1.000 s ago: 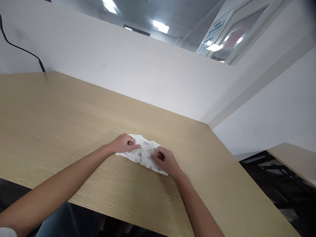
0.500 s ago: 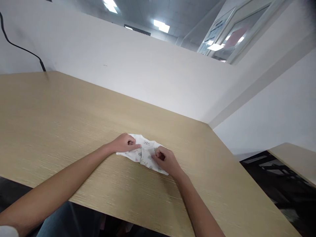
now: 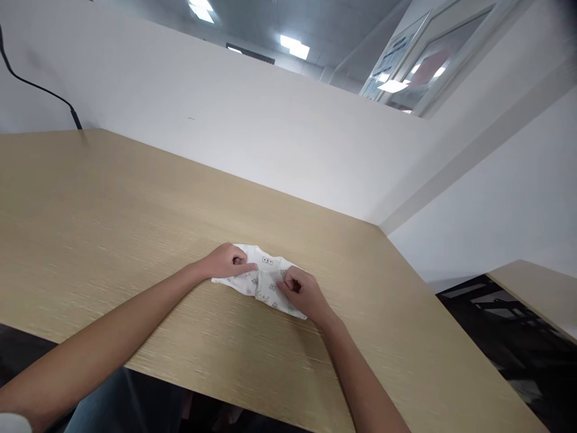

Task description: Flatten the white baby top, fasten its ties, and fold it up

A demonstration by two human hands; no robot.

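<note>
A small white baby shirt (image 3: pixel 269 290) with a scattered print lies flat on the table, wider than it is deep. Its neckline, with a small printed label, faces away from me. On the left part of the shirt rests my left hand (image 3: pixel 228 261), closed with fingers curled and the thumb stretched along the cloth near the front opening. My right hand (image 3: pixel 304 291) is closed over the right part, with thumb and forefinger pinched at the fabric. Both hands cover some of the shirt, and the curled fingertips are partly hidden.
The wooden table (image 3: pixel 180 204) meets a white partition (image 3: pixel 252 126) at the back and right. A black cable (image 3: pixel 42 89) hangs down the partition at far left. Beyond the right edge stands another tabletop (image 3: pixel 536 294). My legs (image 3: pixel 121 403) are below the front edge.
</note>
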